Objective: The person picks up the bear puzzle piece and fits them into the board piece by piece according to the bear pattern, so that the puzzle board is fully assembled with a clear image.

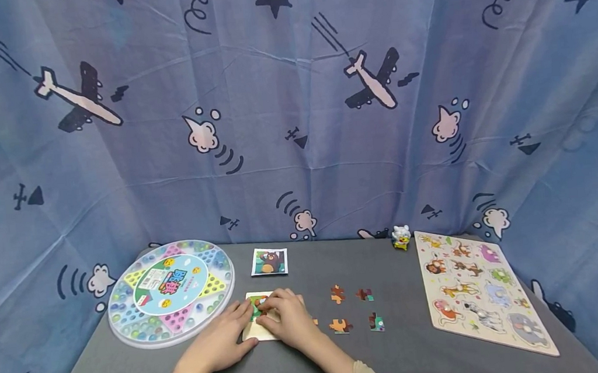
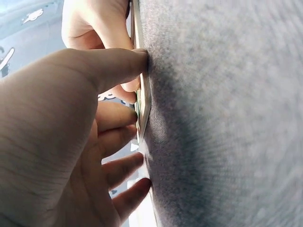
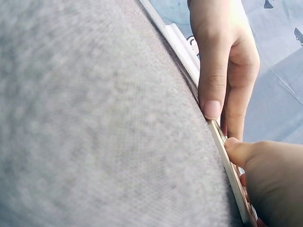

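Observation:
A small cream puzzle tray (image 1: 264, 331) lies on the grey table, with a green, picture-printed puzzle piece (image 1: 257, 300) in its upper part. My left hand (image 1: 223, 336) holds the tray at its left side, thumb at the near corner and fingers further up. In the right wrist view, that thumb (image 3: 213, 106) presses the tray's edge (image 3: 222, 146). Over the tray, my right hand (image 1: 293, 316) pinches at a piece with thumb and forefinger; the hand largely hides it. Beside it lie several loose jigsaw pieces (image 1: 337, 293), brown, orange and green, one partly covered by the right hand.
Behind the tray is a bear picture card (image 1: 269, 261). A round marble game board (image 1: 131, 328) lies at left, an animal peg puzzle board (image 1: 477, 313) at right. A small figurine (image 1: 401, 237) stands near the patterned curtain (image 1: 297, 169) at the back.

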`<state>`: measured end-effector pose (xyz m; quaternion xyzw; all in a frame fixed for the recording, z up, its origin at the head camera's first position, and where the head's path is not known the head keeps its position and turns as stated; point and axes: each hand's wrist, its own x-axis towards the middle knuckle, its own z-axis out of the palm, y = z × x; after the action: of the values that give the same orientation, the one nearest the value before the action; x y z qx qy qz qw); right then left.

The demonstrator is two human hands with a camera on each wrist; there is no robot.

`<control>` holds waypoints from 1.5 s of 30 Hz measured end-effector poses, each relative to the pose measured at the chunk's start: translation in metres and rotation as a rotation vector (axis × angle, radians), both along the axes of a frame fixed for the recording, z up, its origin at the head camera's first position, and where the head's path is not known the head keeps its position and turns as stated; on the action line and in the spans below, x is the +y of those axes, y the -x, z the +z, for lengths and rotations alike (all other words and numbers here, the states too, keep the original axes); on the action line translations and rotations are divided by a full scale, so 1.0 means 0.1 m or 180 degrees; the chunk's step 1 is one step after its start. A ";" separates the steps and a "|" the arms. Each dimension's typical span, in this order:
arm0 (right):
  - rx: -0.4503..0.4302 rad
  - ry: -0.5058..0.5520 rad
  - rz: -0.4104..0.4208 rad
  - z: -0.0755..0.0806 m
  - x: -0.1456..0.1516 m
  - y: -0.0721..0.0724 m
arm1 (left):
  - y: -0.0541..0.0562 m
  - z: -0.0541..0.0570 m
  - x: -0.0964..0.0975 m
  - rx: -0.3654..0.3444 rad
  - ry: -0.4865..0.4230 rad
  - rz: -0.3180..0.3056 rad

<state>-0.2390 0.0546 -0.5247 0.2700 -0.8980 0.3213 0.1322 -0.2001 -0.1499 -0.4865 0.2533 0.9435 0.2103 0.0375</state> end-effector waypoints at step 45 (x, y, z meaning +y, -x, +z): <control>-0.0280 0.0251 -0.0385 0.45 1.08 0.05 | 0.06 -0.19 -0.05 -0.0182 -0.0344 -0.0127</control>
<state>-0.2438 0.1628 -0.4795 0.1954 -0.9043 0.3594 0.1224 -0.2064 -0.1548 -0.5055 0.2676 0.9241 0.2672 0.0550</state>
